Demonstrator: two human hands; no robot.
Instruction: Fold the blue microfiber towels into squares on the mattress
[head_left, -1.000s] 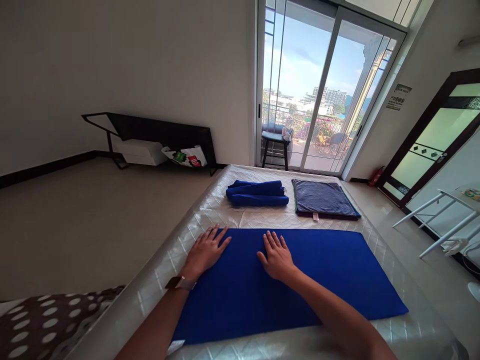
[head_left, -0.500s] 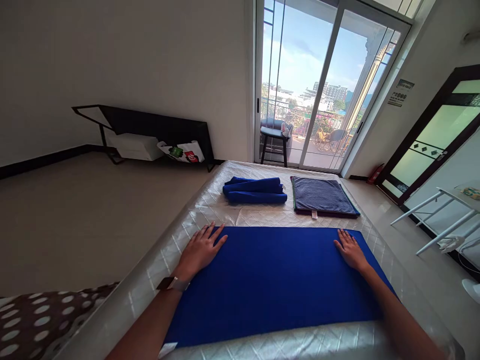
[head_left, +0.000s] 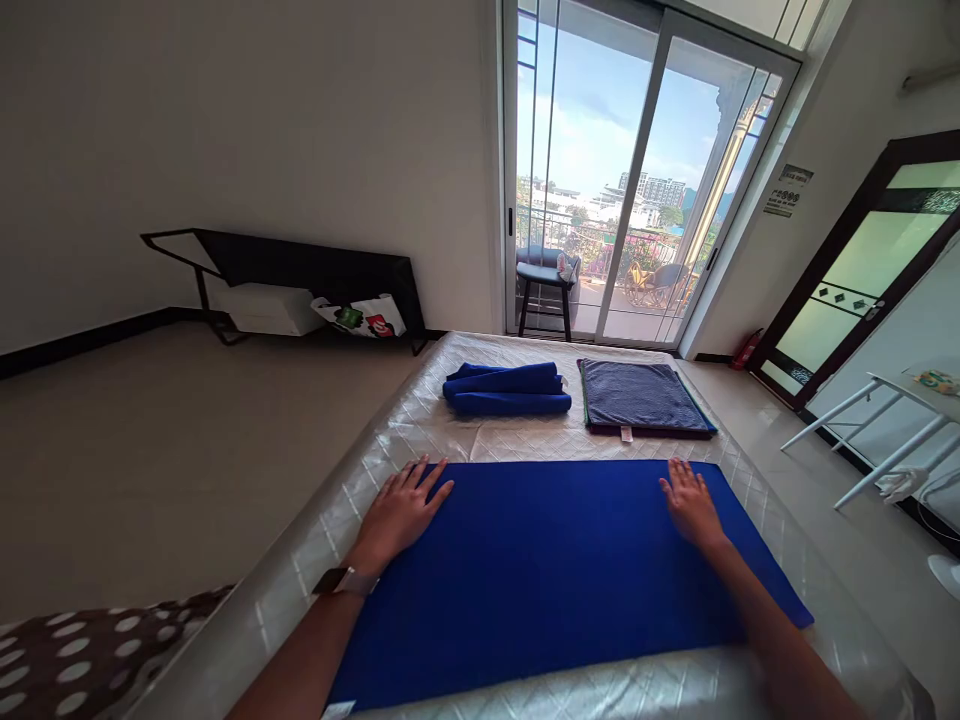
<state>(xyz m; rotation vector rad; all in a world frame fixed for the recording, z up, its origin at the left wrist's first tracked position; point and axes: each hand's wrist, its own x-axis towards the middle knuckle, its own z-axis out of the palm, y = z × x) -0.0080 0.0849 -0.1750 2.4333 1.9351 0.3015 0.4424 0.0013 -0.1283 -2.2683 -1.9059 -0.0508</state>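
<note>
A bright blue towel [head_left: 555, 570] lies spread flat on a plastic-wrapped mattress [head_left: 420, 420]. My left hand [head_left: 401, 510] rests open and flat on the towel's far left corner, a watch on its wrist. My right hand [head_left: 691, 505] lies open and flat near the towel's far right corner. Farther up the mattress sit several rolled blue towels [head_left: 506, 390] and, to their right, a stack of flat folded dark towels [head_left: 637, 397].
A dotted brown cloth [head_left: 82, 655] shows at the lower left. A black frame [head_left: 300, 262] with a white box and a bag leans at the left wall. Sliding glass doors [head_left: 630, 180] stand beyond the mattress, a white rack [head_left: 877, 425] at the right.
My right hand slid from the middle of the towel out to its far right corner. My left hand stayed at the left corner.
</note>
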